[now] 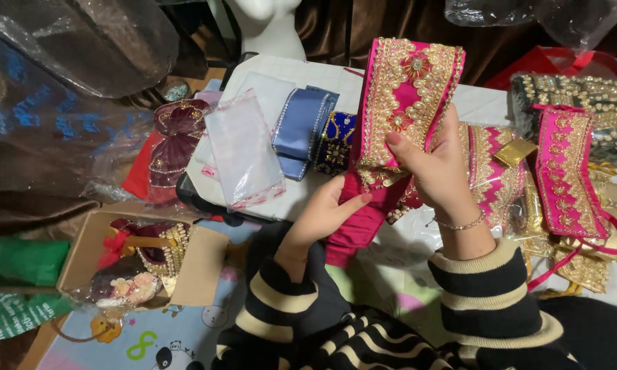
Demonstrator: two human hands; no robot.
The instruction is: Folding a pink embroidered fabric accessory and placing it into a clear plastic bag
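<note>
My right hand (440,170) grips a pink fabric band (408,96) covered in gold embroidery, pearls and red stones, and holds it upright in front of me. Its plain pink lower part (353,229) hangs down. My left hand (325,214) is under it, fingers touching the plain pink cloth from the left. Both sleeves are black with cream stripes, and a thin bracelet circles my right wrist.
A white table (322,72) holds a clear plastic bag (243,151), blue bands (301,127) and a navy gold-trimmed piece (336,140). More pink and gold bands (565,171) pile at the right. An open cardboard box (140,257) of ornaments sits at the lower left.
</note>
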